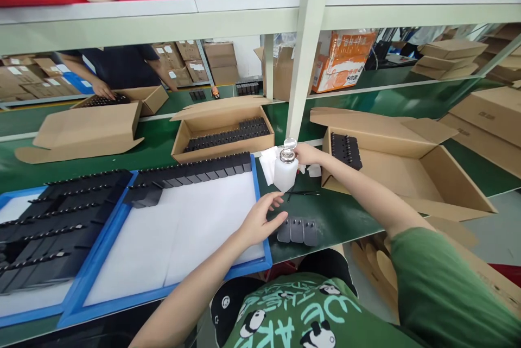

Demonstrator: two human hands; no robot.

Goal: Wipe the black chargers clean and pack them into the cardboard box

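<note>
My left hand [264,217] hovers at the right edge of the blue-rimmed tray [266,253], fingers apart and holding nothing. Just beyond it stands a white pump bottle [285,173] with a silver top, its round lid tilted up. My right hand [303,153] is at the far right side of that bottle; its fingers are largely hidden, so whether it grips anything is unclear. White wipes [267,164] lie beside the bottle. Dark thin tweezers [304,193] rest in front of it. Nearer to me, three black blocks [297,232] with small pins lie side by side on the green bench.
Rows of black blocks [195,171] line the tray's far side; another tray [36,312] at left holds more. Open cardboard boxes [220,151] with blocks stand behind, another box [401,174] at right. A shelf post [303,55] rises ahead. Across the bench, a person's hand [102,89] reaches into a box.
</note>
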